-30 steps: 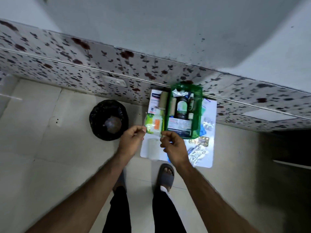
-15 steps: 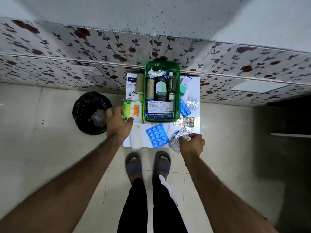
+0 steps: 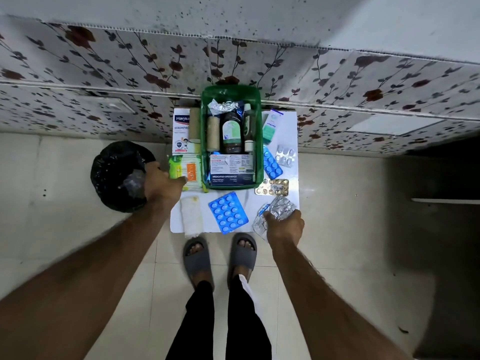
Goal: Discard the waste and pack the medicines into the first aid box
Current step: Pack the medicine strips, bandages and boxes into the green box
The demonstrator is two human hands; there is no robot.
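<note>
Left hand (image 3: 162, 184) hovers between black-bagged bin (image 3: 118, 175) and green cotton-bud pack (image 3: 185, 172); grip unclear. Right hand (image 3: 284, 224) grasps crumpled silver foil blister waste (image 3: 272, 211) at white tabletop (image 3: 249, 196) corner, near green plastic first aid box (image 3: 231, 136). Risk: springy foil slipping free, falling to floor.

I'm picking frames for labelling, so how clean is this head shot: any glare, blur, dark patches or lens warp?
Head view: centre is sharp, print on the dressings box in the green first aid box is legible; forearms smear toward the bottom corners; glare whitens the white board near the gold blister strip; right floor falls into deep shadow; wall bands bow from the wide lens.
</note>
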